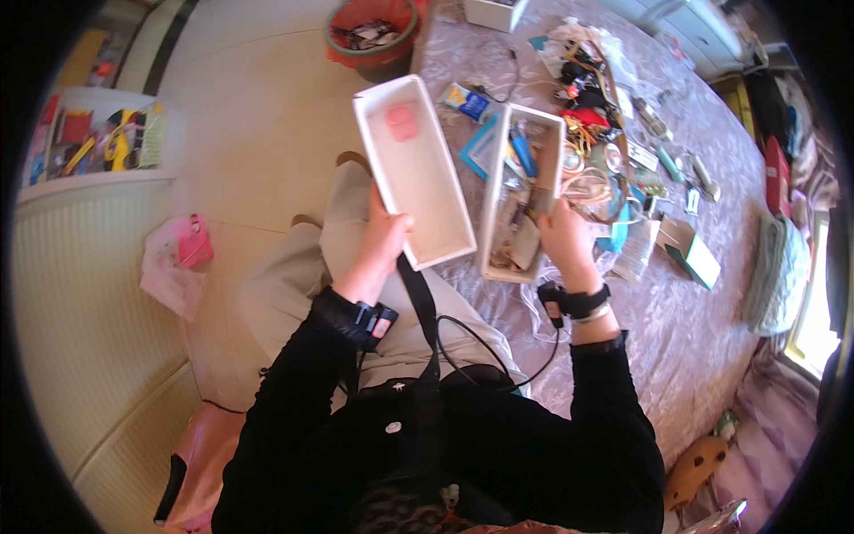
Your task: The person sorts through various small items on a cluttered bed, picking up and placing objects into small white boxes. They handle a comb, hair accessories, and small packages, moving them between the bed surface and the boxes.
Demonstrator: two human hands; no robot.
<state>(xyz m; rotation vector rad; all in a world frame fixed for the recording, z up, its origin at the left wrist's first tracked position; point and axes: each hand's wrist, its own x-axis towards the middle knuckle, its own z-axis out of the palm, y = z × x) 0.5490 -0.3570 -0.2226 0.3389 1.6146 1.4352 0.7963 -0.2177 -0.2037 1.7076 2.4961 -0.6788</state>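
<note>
My left hand [388, 235] grips the near left side of a long white box [430, 193], which is tilted above my lap. Near its far end shows a pink patch or small pink item [401, 121]. To its right, a second white box [490, 220] lies on the cloth-covered surface, holding a blue tube [524, 155], a pale flat piece [526, 243] and other small items. My right hand [567, 233] is at this box's right wall, thumb and fingers at the rim; whether it grips the wall is not clear.
Beyond the boxes are a blue and yellow packet [465, 101], a heap of straps and plastic [587, 87], and an open green and white carton [690, 253]. A red-lined bin [370, 40] stands on the floor at the top. A pink bag [180, 257] lies at left.
</note>
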